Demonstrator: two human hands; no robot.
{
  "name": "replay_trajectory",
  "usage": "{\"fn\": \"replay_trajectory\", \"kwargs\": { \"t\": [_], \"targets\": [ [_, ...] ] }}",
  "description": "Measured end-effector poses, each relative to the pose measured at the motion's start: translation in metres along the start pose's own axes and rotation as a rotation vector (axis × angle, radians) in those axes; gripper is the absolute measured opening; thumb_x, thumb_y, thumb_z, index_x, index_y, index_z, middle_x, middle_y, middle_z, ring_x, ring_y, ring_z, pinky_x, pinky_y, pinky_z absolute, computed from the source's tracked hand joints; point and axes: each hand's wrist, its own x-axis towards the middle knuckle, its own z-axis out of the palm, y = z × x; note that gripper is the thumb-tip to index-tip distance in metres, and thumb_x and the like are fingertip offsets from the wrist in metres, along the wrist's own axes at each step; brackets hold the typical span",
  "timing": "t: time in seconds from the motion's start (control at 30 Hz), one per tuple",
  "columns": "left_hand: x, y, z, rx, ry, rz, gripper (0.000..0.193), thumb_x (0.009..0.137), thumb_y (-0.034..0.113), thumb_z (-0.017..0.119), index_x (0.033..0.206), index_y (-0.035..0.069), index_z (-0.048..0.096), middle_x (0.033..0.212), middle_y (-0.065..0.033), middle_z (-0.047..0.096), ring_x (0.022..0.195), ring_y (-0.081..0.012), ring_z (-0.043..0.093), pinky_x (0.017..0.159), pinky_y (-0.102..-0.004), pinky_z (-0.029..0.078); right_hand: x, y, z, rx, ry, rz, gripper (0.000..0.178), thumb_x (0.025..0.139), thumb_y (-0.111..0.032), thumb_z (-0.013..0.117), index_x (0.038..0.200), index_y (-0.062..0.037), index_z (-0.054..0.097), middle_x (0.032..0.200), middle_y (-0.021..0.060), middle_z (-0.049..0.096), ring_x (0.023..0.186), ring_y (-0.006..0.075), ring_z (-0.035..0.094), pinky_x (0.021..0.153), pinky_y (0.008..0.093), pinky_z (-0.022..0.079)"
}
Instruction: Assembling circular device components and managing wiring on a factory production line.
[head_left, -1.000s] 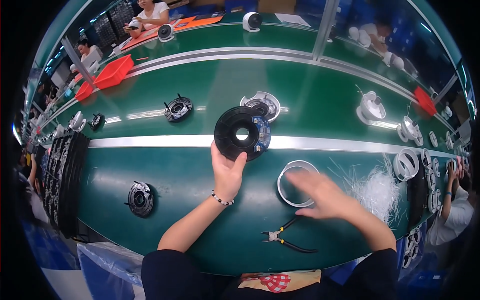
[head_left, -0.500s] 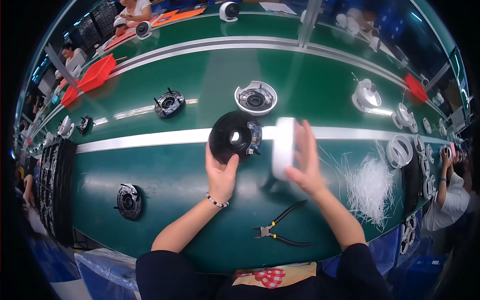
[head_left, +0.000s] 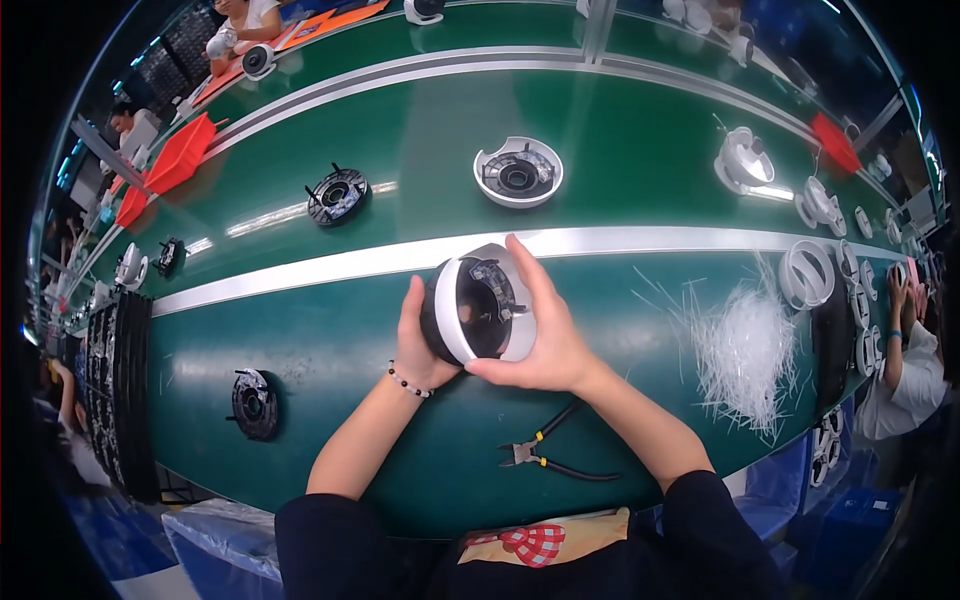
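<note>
Over the green bench my left hand [head_left: 418, 340] cups the black round camera part [head_left: 490, 305], its fingers mostly hidden behind it. A white ring-shaped housing [head_left: 453, 318] now sits around that part, and my right hand [head_left: 550, 340] grips the housing from the right, thumb low and fingers along the far rim. Circuit boards show inside the ring. Below my hands lie diagonal cutters [head_left: 530, 452] with black handles and yellow bands, jaws to the left. On the left of the bench rests another black camera part [head_left: 255, 405].
Beyond the metal strip, a white housing with a black insert [head_left: 518, 175] and a black part [head_left: 337, 195] lie on the green surface. At right is a pile of clear strips [head_left: 750, 360] beside white rings [head_left: 806, 275]. Black trays [head_left: 115, 390] are stacked at left. Other people work around.
My right hand has brought the white housing leftward onto the black camera part. Both hands have come together, and the part has turned. The view has shifted slightly.
</note>
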Motion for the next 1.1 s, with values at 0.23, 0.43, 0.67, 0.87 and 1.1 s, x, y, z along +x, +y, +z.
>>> {"fn": "replay_trajectory", "kwargs": {
  "t": [0.23,0.43,0.67,0.87,1.1],
  "targets": [
    [0.006,-0.009,0.001,-0.067,-0.004,-0.012,0.064,0.083,0.057,0.031,0.121,0.007,0.042,0.117,-0.0122,0.049,0.107,-0.0250,0.048,0.091,-0.0398,0.041,-0.001,0.003,0.000,-0.059,0.037,0.044,0.103,0.053,-0.029,0.078,0.132,0.0017,0.019,0.126,0.0212,0.032,0.119,0.0322,0.034,0.099,0.0393,0.029],
    [0.008,-0.019,0.006,0.013,0.044,0.013,0.077,0.079,0.069,0.026,0.126,0.009,0.037,0.122,-0.0105,0.045,0.112,-0.0230,0.045,0.094,-0.0378,0.038,-0.001,0.003,0.005,-0.160,0.022,0.149,0.109,0.052,-0.033,0.080,0.132,0.0025,0.016,0.126,0.0233,0.028,0.119,0.0353,0.031,0.098,0.0414,0.029],
    [0.012,-0.017,0.008,0.041,-0.023,-0.013,0.083,0.078,0.072,0.020,0.127,0.007,0.034,0.123,-0.0110,0.043,0.114,-0.0228,0.043,0.096,-0.0382,0.036,-0.002,0.003,0.000,-0.278,0.044,0.084,0.108,0.050,-0.032,0.080,0.130,0.0047,0.017,0.126,0.0242,0.029,0.119,0.0364,0.030,0.098,0.0419,0.028],
    [0.013,-0.016,0.008,0.016,-0.039,-0.051,0.082,0.079,0.070,0.018,0.127,0.006,0.035,0.121,-0.0128,0.045,0.112,-0.0239,0.045,0.094,-0.0384,0.039,0.002,0.004,-0.011,-0.287,-0.031,-0.039,0.108,0.048,-0.033,0.079,0.130,0.0047,0.020,0.127,0.0242,0.030,0.117,0.0380,0.030,0.097,0.0428,0.029],
    [0.014,-0.013,0.017,-0.113,-0.065,-0.008,0.058,0.077,0.040,0.051,0.121,0.003,0.041,0.116,-0.0146,0.049,0.105,-0.0241,0.050,0.092,-0.0374,0.041,0.000,0.009,-0.008,-0.294,0.058,-0.079,0.111,0.047,-0.036,0.079,0.131,0.0038,0.019,0.129,0.0221,0.029,0.119,0.0377,0.029,0.098,0.0434,0.027]
  ]
}}
